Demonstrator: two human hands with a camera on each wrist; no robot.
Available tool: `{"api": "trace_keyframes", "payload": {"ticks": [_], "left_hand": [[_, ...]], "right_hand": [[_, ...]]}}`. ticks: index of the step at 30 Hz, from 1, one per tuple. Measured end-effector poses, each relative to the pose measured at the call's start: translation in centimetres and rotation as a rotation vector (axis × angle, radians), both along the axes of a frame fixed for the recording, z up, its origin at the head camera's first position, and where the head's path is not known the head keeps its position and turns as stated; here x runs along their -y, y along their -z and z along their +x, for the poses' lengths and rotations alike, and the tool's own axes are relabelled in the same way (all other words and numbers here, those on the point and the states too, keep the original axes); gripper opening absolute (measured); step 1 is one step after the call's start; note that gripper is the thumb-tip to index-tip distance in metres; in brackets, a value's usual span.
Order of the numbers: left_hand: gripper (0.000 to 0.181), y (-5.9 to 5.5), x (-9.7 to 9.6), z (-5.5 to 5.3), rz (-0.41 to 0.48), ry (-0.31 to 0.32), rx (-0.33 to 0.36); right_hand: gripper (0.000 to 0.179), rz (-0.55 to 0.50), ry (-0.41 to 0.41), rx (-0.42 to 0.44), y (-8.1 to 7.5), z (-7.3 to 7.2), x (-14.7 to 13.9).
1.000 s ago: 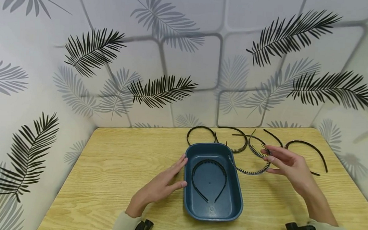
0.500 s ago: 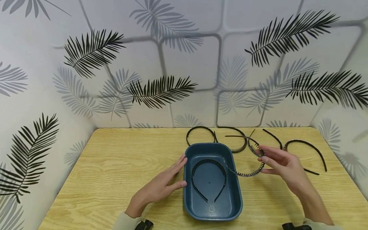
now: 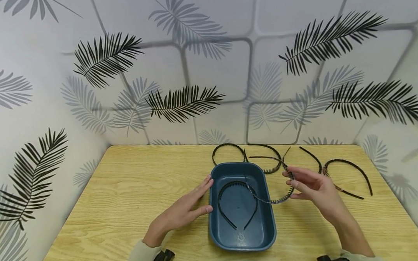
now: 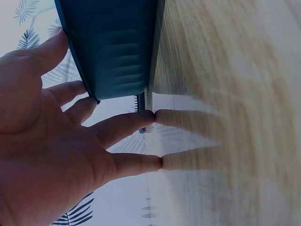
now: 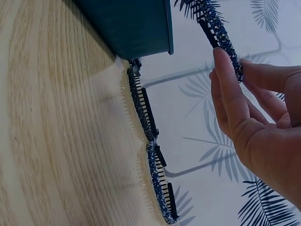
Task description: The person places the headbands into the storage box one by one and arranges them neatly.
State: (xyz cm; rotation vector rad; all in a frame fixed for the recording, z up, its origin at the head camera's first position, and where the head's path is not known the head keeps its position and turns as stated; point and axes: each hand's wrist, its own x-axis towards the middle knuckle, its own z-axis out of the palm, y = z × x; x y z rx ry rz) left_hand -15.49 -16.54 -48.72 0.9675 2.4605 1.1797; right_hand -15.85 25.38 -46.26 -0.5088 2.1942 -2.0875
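Observation:
A dark blue plastic basin (image 3: 240,243) stands on the table, with a black toothed headband (image 3: 235,183) lying inside it. My left hand (image 3: 182,211) is at the basin's left side, thumb and fingertips touching its rim; in the left wrist view the lower fingertips of the left hand (image 4: 61,141) rest on the table. My right hand (image 3: 313,187) pinches a glittery toothed headband (image 3: 282,200) between thumb and fingers, its near curve reaching over the basin's right rim. The right wrist view shows this glittery headband (image 5: 220,35) raised off the table, beside the basin wall (image 5: 136,28).
Several more headbands lie along the back of the table: one behind the basin (image 3: 229,144), another black headband (image 3: 279,157) right of it, and one at the far right (image 3: 361,170). A leaf-patterned wall covering (image 3: 214,80) rises directly behind the wooden table (image 3: 129,189).
My right hand has moved left and slightly nearer, bringing the glittery headband over the basin's right rim. My left hand has stayed at the basin's side.

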Motion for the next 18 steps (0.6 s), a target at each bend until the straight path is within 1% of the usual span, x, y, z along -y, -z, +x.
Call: {"api": "trace_keyframes", "payload": {"ticks": [6,11,18], "left_hand": [[0.076,-0.1,0.0,0.0,0.008,0.003,0.007],[0.076,-0.1,0.0,0.0,0.007,0.001,0.01],[0.076,0.1,-0.1,0.0,0.011,-0.001,0.008]], "right_hand": [[0.044,-0.017,-0.036,-0.032,0.0,0.1,0.8],[0.045,-0.015,-0.068,-0.026,0.1,0.2,1.5],[0.049,0.018,-0.085,0.003,0.3,0.3,2.4]]}}
